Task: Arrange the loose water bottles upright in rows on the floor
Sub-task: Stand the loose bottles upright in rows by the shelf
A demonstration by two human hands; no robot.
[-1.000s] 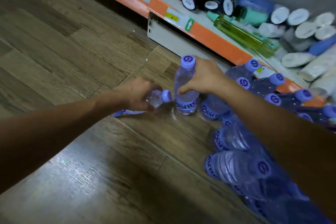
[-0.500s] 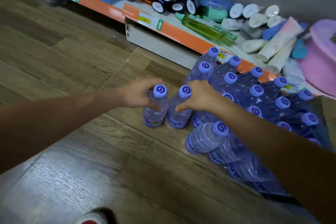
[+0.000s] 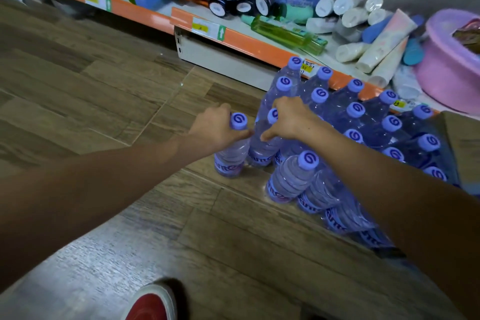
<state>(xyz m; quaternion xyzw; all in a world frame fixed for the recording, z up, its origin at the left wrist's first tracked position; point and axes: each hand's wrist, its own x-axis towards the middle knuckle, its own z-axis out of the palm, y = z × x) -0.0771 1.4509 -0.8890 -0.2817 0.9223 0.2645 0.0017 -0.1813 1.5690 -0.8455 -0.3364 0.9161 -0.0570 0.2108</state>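
While bare wooden floor [image 3: 91,101] spreads wide to the left and near you, the orange-edged shelf [image 3: 241,40] bounds the far side and the standing rows of bottles [image 3: 355,117] crowd the right. Your left hand [image 3: 215,128] curls round the neck of the end bottle [image 3: 231,153], upright on the floor. Your right hand [image 3: 291,118] grips its neighbour [image 3: 262,143], touching beside it.
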